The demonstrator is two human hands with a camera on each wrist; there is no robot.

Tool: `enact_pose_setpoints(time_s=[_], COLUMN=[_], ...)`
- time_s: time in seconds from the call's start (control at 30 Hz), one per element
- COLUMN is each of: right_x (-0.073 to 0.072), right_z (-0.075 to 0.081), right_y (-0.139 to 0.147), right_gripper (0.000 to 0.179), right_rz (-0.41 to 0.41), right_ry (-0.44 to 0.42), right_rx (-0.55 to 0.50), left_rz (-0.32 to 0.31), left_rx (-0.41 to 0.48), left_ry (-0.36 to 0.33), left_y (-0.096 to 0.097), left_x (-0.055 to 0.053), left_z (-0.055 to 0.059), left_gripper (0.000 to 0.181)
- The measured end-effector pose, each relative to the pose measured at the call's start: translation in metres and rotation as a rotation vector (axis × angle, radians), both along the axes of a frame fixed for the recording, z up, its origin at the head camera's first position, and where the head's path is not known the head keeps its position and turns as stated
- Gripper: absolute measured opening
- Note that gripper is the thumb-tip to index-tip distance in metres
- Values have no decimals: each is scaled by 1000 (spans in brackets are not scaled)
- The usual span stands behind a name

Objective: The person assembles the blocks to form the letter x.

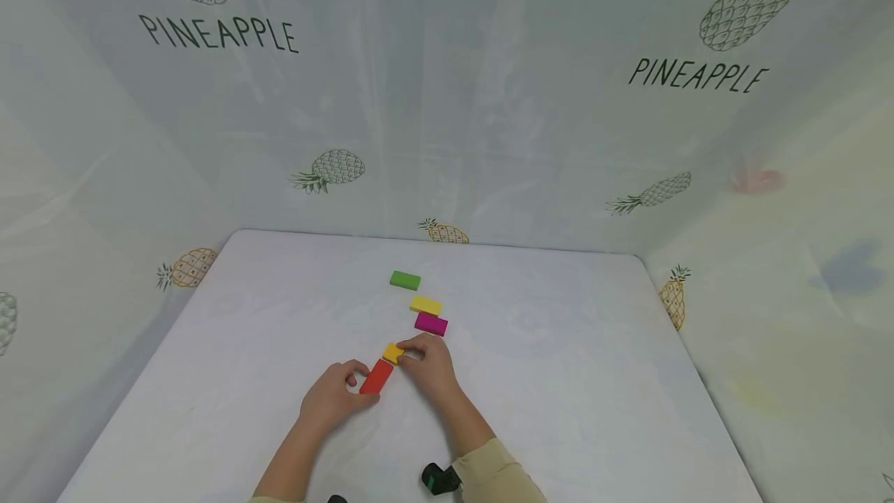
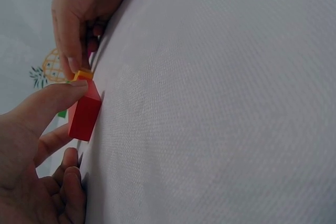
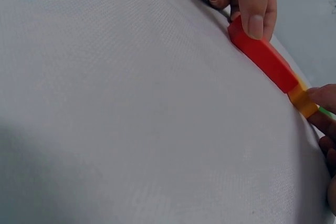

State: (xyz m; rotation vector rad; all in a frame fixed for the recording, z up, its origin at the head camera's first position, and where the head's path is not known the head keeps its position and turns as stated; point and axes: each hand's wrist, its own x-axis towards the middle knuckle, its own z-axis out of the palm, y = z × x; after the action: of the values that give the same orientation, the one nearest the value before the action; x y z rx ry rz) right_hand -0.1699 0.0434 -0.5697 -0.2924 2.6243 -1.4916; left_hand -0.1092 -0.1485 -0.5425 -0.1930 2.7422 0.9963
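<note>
On the white table, a red block [image 1: 377,376] lies slantwise with its far end against a small orange-yellow block [image 1: 393,353]. My left hand [image 1: 334,397] pinches the red block near its close end; in the left wrist view the thumb presses one side of the red block [image 2: 85,113]. My right hand [image 1: 431,367] holds the orange-yellow block between thumb and finger, and the right wrist view shows this orange block [image 3: 303,100] end to end with the red one. Fingertips partly cover both blocks.
Beyond the hands lie a magenta block [image 1: 431,324], a yellow block [image 1: 425,305] close behind it, and a green block [image 1: 405,280] farther back. A dark device [image 1: 440,479] sits at my right wrist. A pineapple-printed curtain [image 1: 447,99] hangs behind the table.
</note>
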Motion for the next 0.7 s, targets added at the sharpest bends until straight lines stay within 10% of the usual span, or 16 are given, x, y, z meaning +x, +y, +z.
enact_pose_setpoints(time_s=[0.7], right_x=[0], right_z=[4], right_y=[-1], right_gripper=[18], right_rz=[27], right_ry=[13], right_rx=[41], left_rz=[-4], left_rx=[5], left_ry=[9], left_y=[-2], left_x=[-1], left_z=[-3], left_gripper=[38])
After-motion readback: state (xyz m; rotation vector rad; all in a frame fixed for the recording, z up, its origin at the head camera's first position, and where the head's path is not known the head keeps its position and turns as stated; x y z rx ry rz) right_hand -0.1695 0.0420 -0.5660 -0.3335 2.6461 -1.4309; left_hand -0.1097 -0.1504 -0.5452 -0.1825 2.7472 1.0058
